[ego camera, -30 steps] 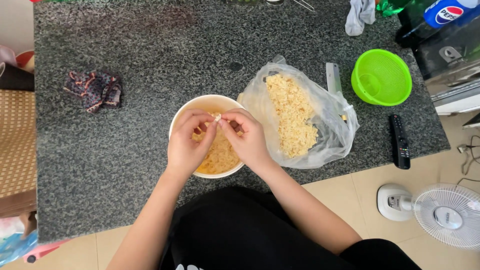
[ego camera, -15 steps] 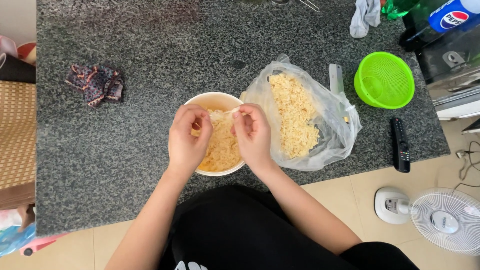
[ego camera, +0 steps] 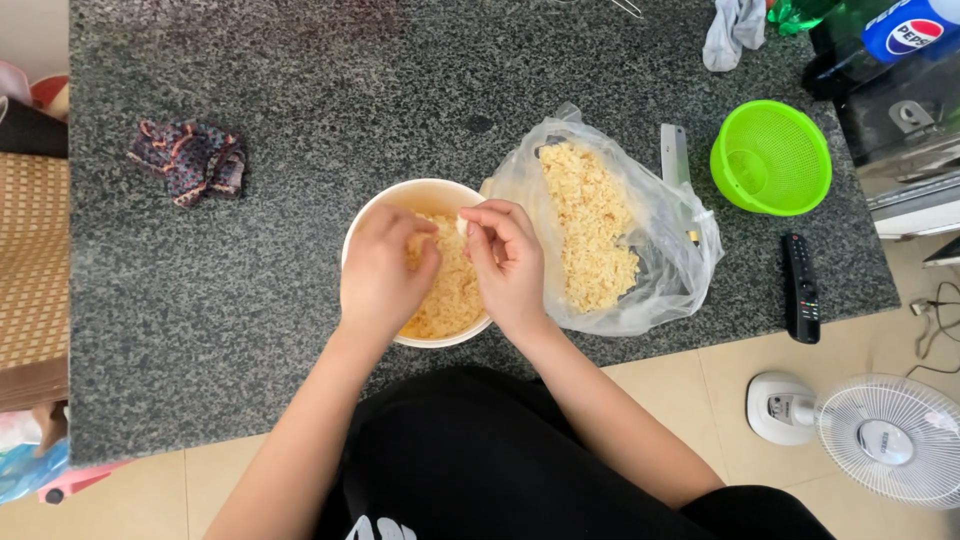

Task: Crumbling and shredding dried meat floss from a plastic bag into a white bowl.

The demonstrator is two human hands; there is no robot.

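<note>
A small pale clove (ego camera: 462,224), seemingly garlic, sat pinched in the fingertips of the right hand (ego camera: 508,265), just above the far rim of a cream bowl (ego camera: 412,196) filled with yellowish peeled pieces. The left hand (ego camera: 380,272) hovered over the bowl, fingers curled inward toward the clove; whether it gripped anything could not be told. Just right of the bowl lay a clear plastic bag (ego camera: 668,250) of more pieces on the speckled granite counter (ego camera: 240,290). Farther right stood a green strainer (ego camera: 771,157) and a black remote (ego camera: 800,288).
</note>
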